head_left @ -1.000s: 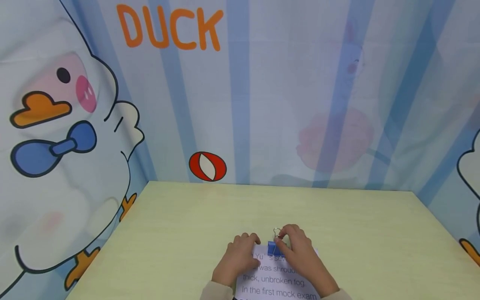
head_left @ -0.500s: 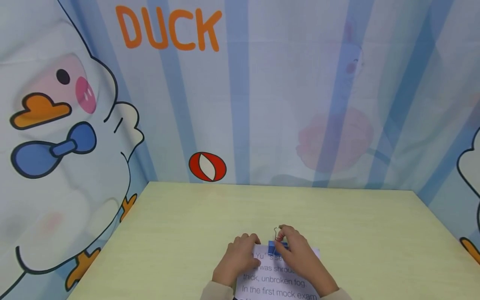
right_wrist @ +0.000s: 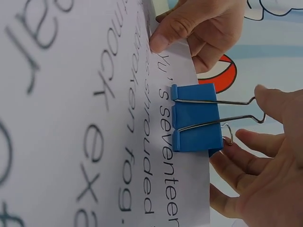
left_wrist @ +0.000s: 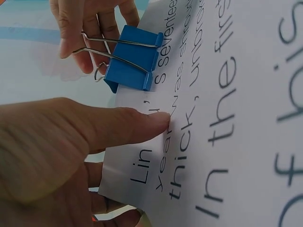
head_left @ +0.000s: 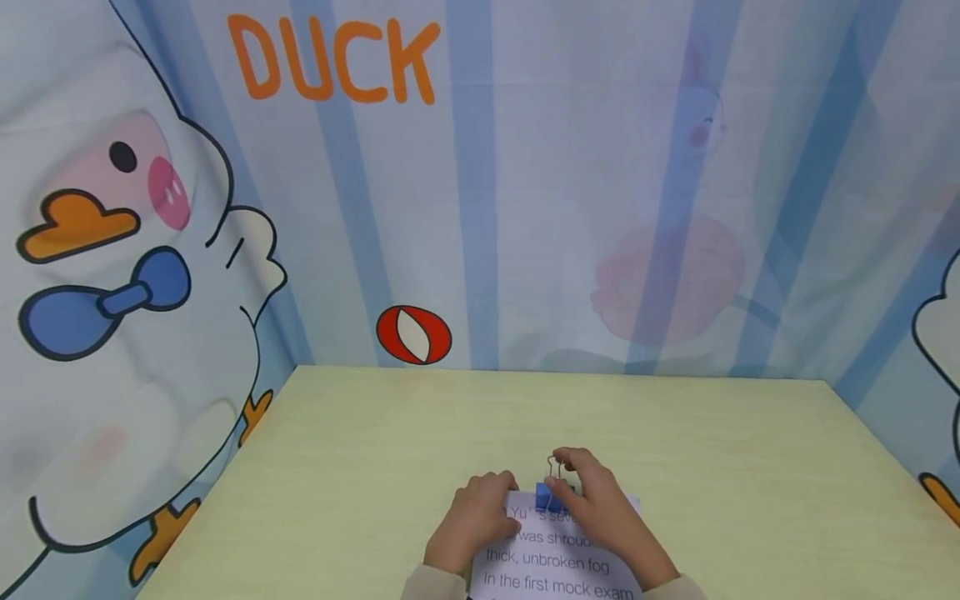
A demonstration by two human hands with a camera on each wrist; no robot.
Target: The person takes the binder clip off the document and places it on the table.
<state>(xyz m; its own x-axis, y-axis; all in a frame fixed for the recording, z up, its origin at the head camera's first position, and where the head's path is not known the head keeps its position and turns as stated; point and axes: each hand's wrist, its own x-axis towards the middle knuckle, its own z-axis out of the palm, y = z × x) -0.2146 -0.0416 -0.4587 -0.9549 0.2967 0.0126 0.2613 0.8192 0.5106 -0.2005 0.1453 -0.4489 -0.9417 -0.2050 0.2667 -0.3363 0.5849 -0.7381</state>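
Observation:
A blue binder clip sits on the top edge of a printed sheet of paper, its silver wire handles pointing away from the text. My right hand is at the clip: its thumb touches the end of the front handle, and its fingers curl behind, near the rear handle, as the right wrist view shows. With the thumb on the printed face and fingers behind, my left hand grips the sheet near its top left corner. In the left wrist view the clip stands beyond the left thumb.
The pale yellow table stretches out beyond and beside both hands. Behind it hangs a blue-and-white striped cloth printed with a cartoon duck, the word DUCK and a red ball.
The right thumb and fingers have shifted slightly about the clip's wire handles. The left hand and the paper have stayed in place.

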